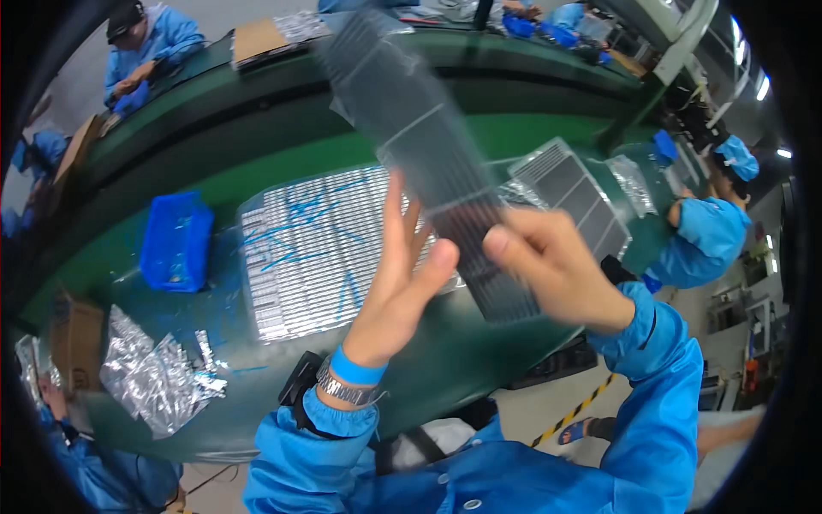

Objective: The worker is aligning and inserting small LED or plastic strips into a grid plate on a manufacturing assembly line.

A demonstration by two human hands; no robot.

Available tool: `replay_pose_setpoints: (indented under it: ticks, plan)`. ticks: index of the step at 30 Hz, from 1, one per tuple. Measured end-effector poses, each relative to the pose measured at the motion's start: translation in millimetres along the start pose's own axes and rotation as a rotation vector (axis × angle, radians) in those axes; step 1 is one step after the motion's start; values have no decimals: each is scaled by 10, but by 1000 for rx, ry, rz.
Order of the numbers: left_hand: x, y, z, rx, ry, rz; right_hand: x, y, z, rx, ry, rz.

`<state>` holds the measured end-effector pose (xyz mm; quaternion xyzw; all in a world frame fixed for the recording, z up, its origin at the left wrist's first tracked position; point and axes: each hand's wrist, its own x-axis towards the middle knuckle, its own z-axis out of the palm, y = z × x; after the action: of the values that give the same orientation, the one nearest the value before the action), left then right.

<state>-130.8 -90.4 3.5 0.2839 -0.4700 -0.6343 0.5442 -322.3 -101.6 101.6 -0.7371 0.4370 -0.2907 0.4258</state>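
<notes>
A long dark grey ribbed panel (419, 124), blurred by motion, slants up and away over the table. My right hand (556, 261) grips its near right part, with the thumb on top. At the panel's left side is my left hand (390, 287), fingers stretched out and thumb apart; whether it touches the panel I cannot make out. Beneath and left of it lies a silvery tray (312, 257) with rows of slots and thin blue strips scattered on it. Another dark ribbed panel (569, 193) lies farther right.
A blue bin (177, 242) stands left of the silvery tray. Nearer are crumpled silver bags (158, 377) and a cardboard box (75, 343). A green conveyor (282, 128) runs behind. Co-workers in blue sit at the far left (158, 43) and right (706, 227).
</notes>
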Motion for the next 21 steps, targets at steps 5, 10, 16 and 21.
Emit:
replay_pose_setpoints:
  ticks: [5, 10, 16, 21]
  plan:
    - [-543, 149, -431, -476, 63, -48, 29, 28, 555, -27, -410, -424]
    - [-915, 273, -704, -471, 266, -174, 72, 132, 620, 154, -591, -348]
    - [-1098, 286, -667, -463, 401, -357, 146, 640, 390, 364, -108, 26]
    - [-1189, 471, -588, -442, 347, -354, 117, 928, 523, 494, -105, 240]
